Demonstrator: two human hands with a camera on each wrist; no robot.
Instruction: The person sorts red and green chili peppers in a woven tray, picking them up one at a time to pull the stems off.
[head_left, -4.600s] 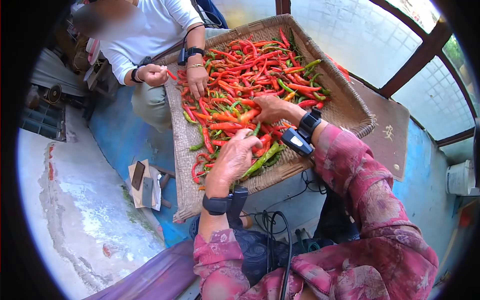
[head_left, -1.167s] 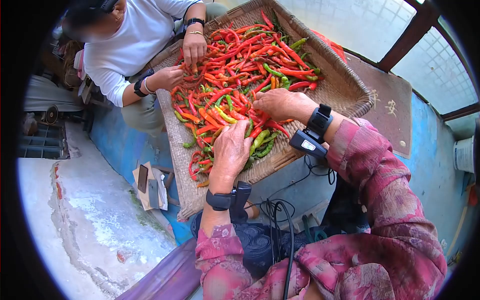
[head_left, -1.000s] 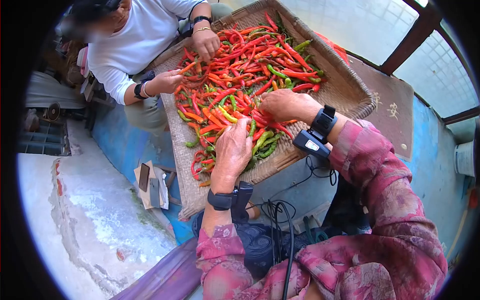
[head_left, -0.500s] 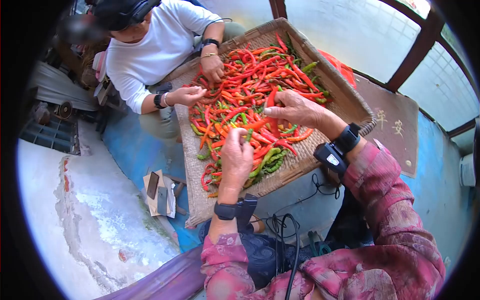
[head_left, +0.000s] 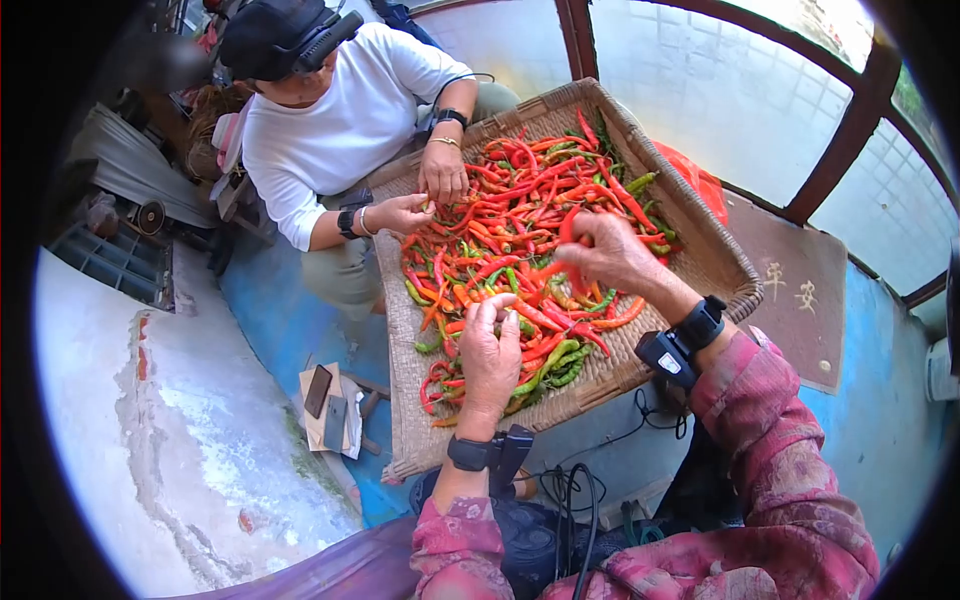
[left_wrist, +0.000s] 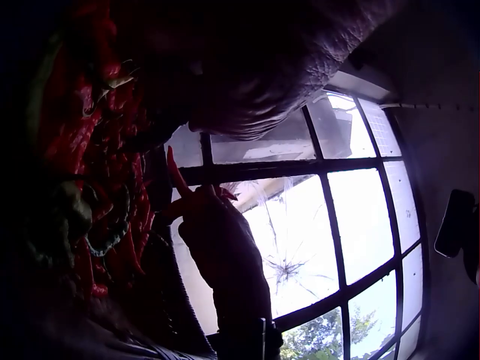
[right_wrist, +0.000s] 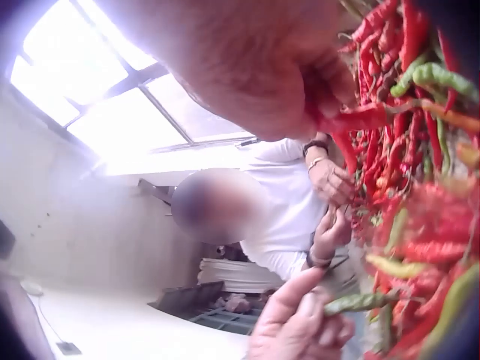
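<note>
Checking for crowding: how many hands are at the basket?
4: wearer's left hand over the near side of the basket, wearer's right hand over its right side, other person's left hand and right hand close together at its far left.

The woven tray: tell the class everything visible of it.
The woven tray is tan-brown, roughly rectangular and shallow, apparently plaited plant strips, with a raised wall on the head view's right. It lies open side up, set diagonally in that view. Red, orange and green peppers cover much of its floor, leaving bare weave at the left and right. What supports it is unclear.
</note>
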